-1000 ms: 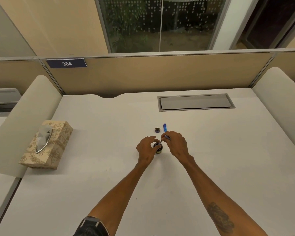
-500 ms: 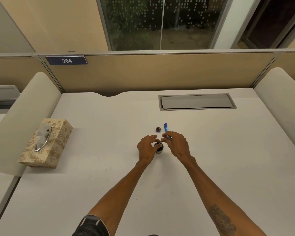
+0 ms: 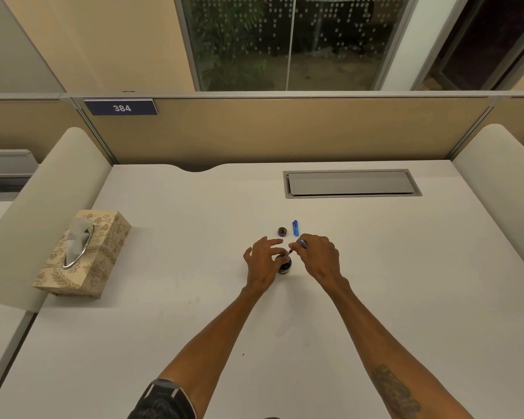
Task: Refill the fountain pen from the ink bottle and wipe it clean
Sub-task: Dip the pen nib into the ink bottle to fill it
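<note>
A small dark ink bottle (image 3: 285, 265) stands uncapped in the middle of the white desk (image 3: 375, 282). My left hand (image 3: 262, 263) rests against its left side, fingers spread around it. My right hand (image 3: 319, 258) pinches the blue fountain pen (image 3: 298, 246), tilted with its nib just above the bottle's mouth. Just beyond the hands lie the round bottle cap (image 3: 282, 231) and the blue pen cap (image 3: 296, 228), side by side.
A patterned tissue box (image 3: 85, 252) with a tissue sticking out sits at the desk's left edge. A grey cable hatch (image 3: 351, 183) is set into the desk at the back. Beige partitions close off the back and both sides.
The pen's nib has lifted slightly out of the bottle's mouth. My left fingers have spread a little. The camera has tilted slightly.
</note>
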A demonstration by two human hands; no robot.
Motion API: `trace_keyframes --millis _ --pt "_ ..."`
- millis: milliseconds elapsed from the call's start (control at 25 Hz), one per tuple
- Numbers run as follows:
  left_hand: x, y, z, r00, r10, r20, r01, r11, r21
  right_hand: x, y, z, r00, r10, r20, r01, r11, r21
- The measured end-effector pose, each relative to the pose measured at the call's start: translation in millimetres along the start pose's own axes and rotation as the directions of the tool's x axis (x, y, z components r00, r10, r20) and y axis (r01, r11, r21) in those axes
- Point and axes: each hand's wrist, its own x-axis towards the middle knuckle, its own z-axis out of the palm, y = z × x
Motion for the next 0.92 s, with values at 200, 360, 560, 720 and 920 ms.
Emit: trace_keyframes --millis 200,360,560,720,920 --pt "-2 4 -3 0.999 0.043 0.033 -0.045 0.998 0.042 -1 3 -2 0.993 -0.12 -0.021 0.118 0.989 -0.087" --pt "-1 2 -4 0.996 0.076 0.038 -0.077 0.997 0.031 -2 7 -1 0.976 -0.214 -0.035 0.208 0.97 -0.124" --pt "-1 4 -4 0.994 0.106 0.031 -0.107 0.994 0.023 0 12 1 0.963 -0.269 -0.034 0.265 0.959 -0.1" --pt "-1 6 -3 0.993 0.115 0.01 -0.115 0.992 0.052 1 13 0 0.967 -0.256 -0.012 0.255 0.965 -0.054" --pt "-2 9 -3 0.995 0.091 0.028 -0.093 0.994 0.063 0 16 0 0.964 -0.268 -0.002 0.267 0.963 -0.042"
